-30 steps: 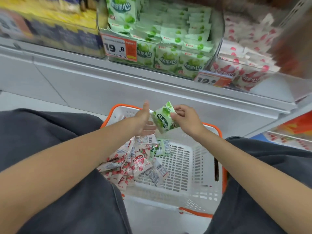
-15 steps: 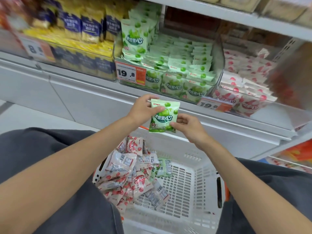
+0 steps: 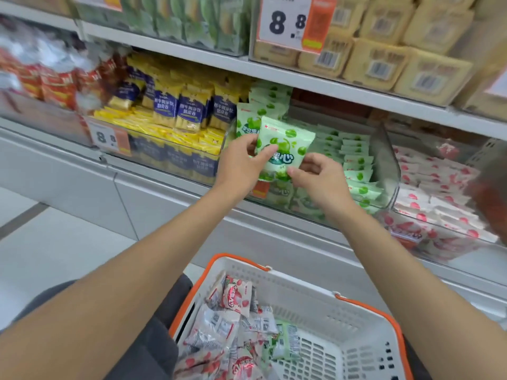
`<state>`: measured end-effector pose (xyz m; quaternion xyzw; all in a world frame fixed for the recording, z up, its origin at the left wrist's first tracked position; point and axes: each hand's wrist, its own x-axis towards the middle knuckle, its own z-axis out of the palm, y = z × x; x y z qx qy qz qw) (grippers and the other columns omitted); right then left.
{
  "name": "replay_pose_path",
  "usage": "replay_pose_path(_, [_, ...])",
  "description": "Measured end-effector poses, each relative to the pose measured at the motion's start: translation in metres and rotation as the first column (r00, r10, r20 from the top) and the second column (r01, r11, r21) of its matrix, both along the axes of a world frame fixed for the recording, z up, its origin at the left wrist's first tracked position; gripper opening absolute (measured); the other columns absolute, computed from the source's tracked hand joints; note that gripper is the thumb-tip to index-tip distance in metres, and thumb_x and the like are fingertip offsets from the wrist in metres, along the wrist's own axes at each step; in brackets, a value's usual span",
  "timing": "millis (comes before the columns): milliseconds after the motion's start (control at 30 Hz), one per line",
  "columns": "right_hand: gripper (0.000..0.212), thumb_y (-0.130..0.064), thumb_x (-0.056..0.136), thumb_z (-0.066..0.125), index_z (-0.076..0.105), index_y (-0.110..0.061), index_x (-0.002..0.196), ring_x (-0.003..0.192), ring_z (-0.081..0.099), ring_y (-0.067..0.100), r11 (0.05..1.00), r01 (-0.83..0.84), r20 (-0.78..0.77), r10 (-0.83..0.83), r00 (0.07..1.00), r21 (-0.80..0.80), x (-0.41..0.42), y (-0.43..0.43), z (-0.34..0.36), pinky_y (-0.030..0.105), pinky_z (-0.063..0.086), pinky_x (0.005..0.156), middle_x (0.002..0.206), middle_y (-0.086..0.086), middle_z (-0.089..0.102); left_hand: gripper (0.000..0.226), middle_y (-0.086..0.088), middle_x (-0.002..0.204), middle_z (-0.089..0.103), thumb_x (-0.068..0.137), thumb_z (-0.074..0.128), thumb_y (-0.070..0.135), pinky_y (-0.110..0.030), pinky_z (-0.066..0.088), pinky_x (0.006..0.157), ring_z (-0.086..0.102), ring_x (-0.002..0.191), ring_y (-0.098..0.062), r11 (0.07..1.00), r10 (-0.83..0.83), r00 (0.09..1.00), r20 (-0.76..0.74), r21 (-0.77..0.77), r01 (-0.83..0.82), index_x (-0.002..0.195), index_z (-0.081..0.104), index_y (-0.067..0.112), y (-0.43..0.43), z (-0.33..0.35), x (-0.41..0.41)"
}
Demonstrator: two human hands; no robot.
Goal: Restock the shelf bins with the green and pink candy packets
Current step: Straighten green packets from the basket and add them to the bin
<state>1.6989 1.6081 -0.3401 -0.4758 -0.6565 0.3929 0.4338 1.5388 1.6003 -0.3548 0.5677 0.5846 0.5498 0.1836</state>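
Observation:
A green candy packet [image 3: 285, 141] is held upright at the front of the clear bin of green packets [image 3: 354, 163]. My left hand [image 3: 241, 165] pinches its left edge and my right hand [image 3: 318, 176] pinches its lower right corner. To the right sits the clear bin of pink packets [image 3: 433, 193]. Below, a white basket with an orange rim [image 3: 323, 294] rests between my knees; it holds several pink packets [image 3: 233, 297] and one green packet [image 3: 285, 341].
A bin of yellow and blue packets [image 3: 178, 116] stands left of the green bin. Red packets [image 3: 52, 83] lie further left. The shelf above [image 3: 301, 75] carries beige packs and a price tag [image 3: 290, 20]. Pale floor lies at the left.
Both hands have lifted the green packet from above the basket up to the front of the green bin. My view has tilted upward, showing more of the shelves.

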Motion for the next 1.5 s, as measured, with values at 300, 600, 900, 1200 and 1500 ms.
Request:
replay_pose_path(300, [0.024, -0.008, 0.086, 0.065, 0.052, -0.011, 0.106, 0.089, 0.059, 0.021, 0.971, 0.229, 0.295, -0.238, 0.925, 0.067, -0.086, 0.086, 0.011, 0.032, 0.046, 0.069, 0.102, 0.005, 0.061, 0.054, -0.008, 0.144, 0.045, 0.098, 0.055, 0.037, -0.04, 0.035, 0.107, 0.039, 0.132, -0.028, 0.952, 0.212, 0.932, -0.295, -0.151, -0.264, 0.145, 0.042, 0.014, 0.062, 0.006, -0.037])
replay_pose_path(600, [0.068, -0.001, 0.076, 0.059, 0.038, -0.018, 0.14, 0.09, 0.058, 0.015, 0.981, 0.163, 0.178, -0.143, 0.974, -0.103, -0.1, 0.098, 0.02, 0.025, 0.045, 0.061, 0.122, 0.005, 0.054, 0.062, -0.007, 0.146, 0.041, 0.095, 0.061, 0.031, -0.034, 0.033, 0.107, 0.036, 0.133, -0.025, 0.96, 0.204, 0.946, -0.25, -0.139, -0.243, 0.148, 0.035, 0.013, 0.072, 0.001, -0.038])
replay_pose_path(900, [0.065, -0.01, 0.079, 0.063, 0.039, -0.019, 0.139, 0.103, 0.05, 0.016, 0.979, 0.094, 0.186, -0.06, 0.981, -0.182, -0.094, 0.089, 0.014, 0.024, 0.044, 0.082, 0.122, -0.001, 0.049, 0.061, -0.006, 0.145, 0.042, 0.094, 0.062, 0.031, -0.039, 0.035, 0.106, 0.035, 0.132, -0.027, 0.951, 0.198, 0.947, -0.255, -0.184, -0.248, 0.146, 0.037, 0.015, 0.079, -0.001, -0.038])
replay_pose_path(1200, [0.023, -0.014, 0.084, 0.051, 0.048, -0.008, 0.106, 0.086, 0.047, 0.014, 0.943, 0.178, -0.074, -0.207, 0.976, -0.281, -0.107, 0.094, 0.026, 0.032, 0.034, 0.075, 0.107, 0.006, 0.048, 0.051, -0.006, 0.137, 0.047, 0.094, 0.06, 0.036, -0.041, 0.036, 0.104, 0.036, 0.129, -0.029, 0.949, 0.172, 0.952, -0.252, -0.216, -0.228, 0.139, 0.044, 0.021, 0.085, 0.0, -0.039])
replay_pose_path(1500, [0.037, -0.037, 0.091, 0.05, 0.058, -0.014, 0.12, 0.095, 0.049, 0.012, 0.963, 0.111, -0.066, -0.131, 0.989, -0.244, -0.088, 0.102, 0.023, 0.031, 0.032, 0.079, 0.106, -0.005, 0.052, 0.066, -0.004, 0.147, 0.04, 0.095, 0.058, 0.039, -0.038, 0.032, 0.107, 0.03, 0.136, -0.027, 0.946, 0.198, 0.935, -0.294, -0.194, -0.261, 0.15, 0.029, 0.018, 0.083, -0.003, -0.036])
